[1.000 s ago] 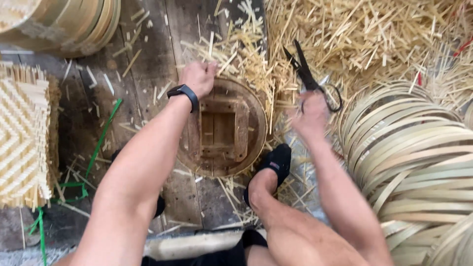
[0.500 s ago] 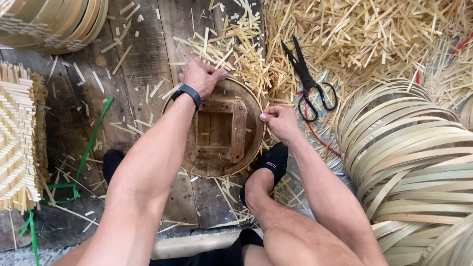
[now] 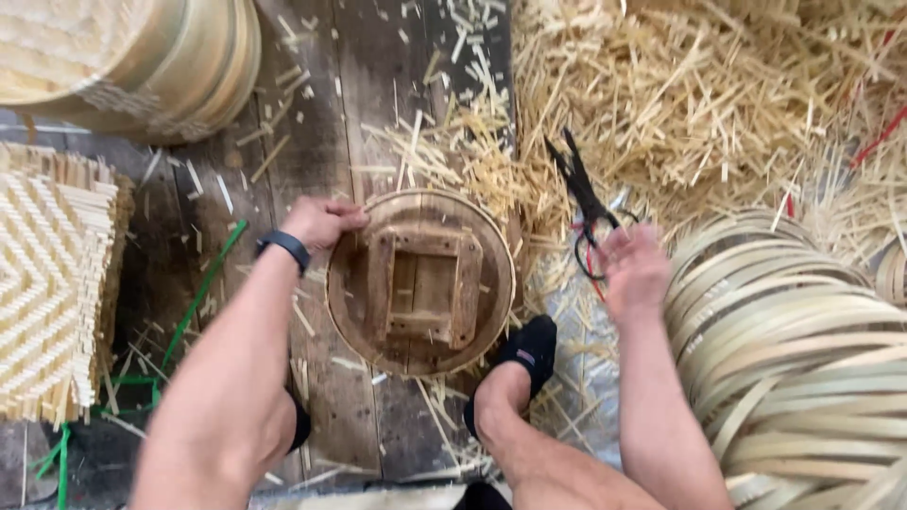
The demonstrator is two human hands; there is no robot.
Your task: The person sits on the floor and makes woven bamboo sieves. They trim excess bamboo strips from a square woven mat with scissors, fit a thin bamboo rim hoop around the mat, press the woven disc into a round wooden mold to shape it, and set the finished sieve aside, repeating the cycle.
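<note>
Round wooden mould (image 3: 420, 281), worn brown, square frame inside, gripped at its rim by left hand (image 3: 321, 222); right hand (image 3: 631, 272) spread open over black scissors (image 3: 586, 203).

left hand (image 3: 319, 223) grips round wooden form (image 3: 421, 281) rim | right hand (image 3: 634, 271) open, blurred, beside black scissors (image 3: 584, 203) | bamboo hoops (image 3: 794, 349) right
</note>
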